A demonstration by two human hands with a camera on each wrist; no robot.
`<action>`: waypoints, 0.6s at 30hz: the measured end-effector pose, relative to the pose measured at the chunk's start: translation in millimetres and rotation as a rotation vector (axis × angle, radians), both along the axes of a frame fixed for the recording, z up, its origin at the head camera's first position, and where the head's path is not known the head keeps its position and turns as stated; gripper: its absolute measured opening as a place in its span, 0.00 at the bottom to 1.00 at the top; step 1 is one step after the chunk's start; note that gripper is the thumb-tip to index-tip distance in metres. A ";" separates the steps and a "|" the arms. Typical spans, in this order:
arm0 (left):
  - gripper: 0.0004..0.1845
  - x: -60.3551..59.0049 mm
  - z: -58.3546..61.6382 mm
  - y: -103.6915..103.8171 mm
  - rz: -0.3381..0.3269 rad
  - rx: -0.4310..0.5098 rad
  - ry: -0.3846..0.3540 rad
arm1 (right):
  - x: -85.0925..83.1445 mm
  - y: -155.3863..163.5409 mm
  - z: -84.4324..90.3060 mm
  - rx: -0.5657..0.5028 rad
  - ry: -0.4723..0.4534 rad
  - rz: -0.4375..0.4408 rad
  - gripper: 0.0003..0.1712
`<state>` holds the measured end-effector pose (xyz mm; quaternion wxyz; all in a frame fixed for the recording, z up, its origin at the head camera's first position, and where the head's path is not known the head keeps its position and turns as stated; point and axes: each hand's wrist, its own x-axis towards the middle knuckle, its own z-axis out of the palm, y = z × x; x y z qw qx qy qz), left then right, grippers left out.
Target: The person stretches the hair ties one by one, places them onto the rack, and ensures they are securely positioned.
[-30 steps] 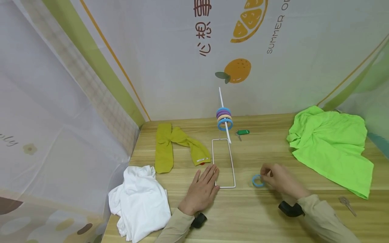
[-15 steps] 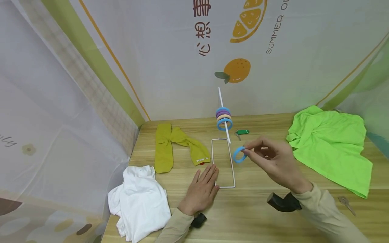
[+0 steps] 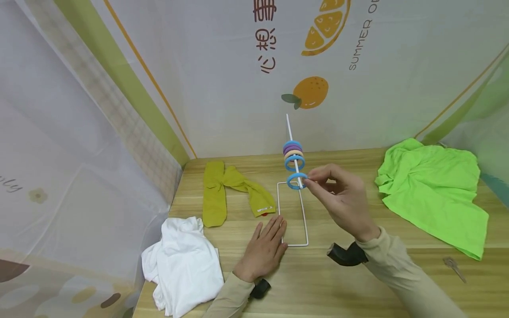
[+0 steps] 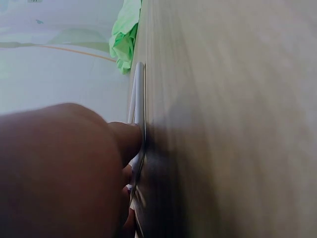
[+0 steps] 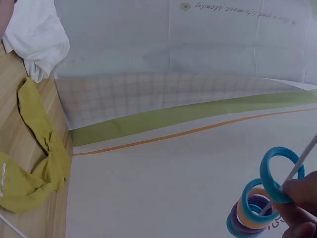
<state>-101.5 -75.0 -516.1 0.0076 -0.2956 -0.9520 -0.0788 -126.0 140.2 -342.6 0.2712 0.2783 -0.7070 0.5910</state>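
Note:
A white wire stand point(image 3: 292, 214) lies with its rectangular base on the wooden table point(image 3: 342, 282), and its thin rod point(image 3: 289, 128) carries a stack of blue, purple and cream rings point(image 3: 294, 154). My right hand point(image 3: 309, 182) pinches a blue ring point(image 3: 296, 180) at the rod, just below the stack in the head view. In the right wrist view this blue ring point(image 5: 278, 174) sits against the rod point(image 5: 302, 163), next to the stacked rings point(image 5: 251, 213). My left hand point(image 3: 274, 229) lies flat on the table, fingertips pressing the base wire point(image 4: 140, 99).
A mustard cloth point(image 3: 222, 192) lies left of the stand and a crumpled white cloth point(image 3: 183, 260) sits at the front left. A bright green cloth point(image 3: 433, 190) covers the right side. A small key point(image 3: 453, 265) lies front right. Printed fabric walls enclose the table.
My right hand picked the blue ring up off the table and carried it up and left to the rod. The left hand stayed on the base wire.

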 end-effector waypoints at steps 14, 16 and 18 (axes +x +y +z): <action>0.30 1.3 3.1 0.4 -0.003 0.024 -0.004 | -17.1 -0.8 -7.5 0.007 -0.058 -0.101 0.06; 0.29 1.1 2.3 0.3 -0.008 0.029 0.007 | -17.8 -0.1 -8.4 0.004 -0.065 -0.103 0.06; 0.29 0.5 -1.0 -0.3 -0.014 0.046 0.024 | -17.5 3.0 -10.4 0.015 -0.069 -0.106 0.06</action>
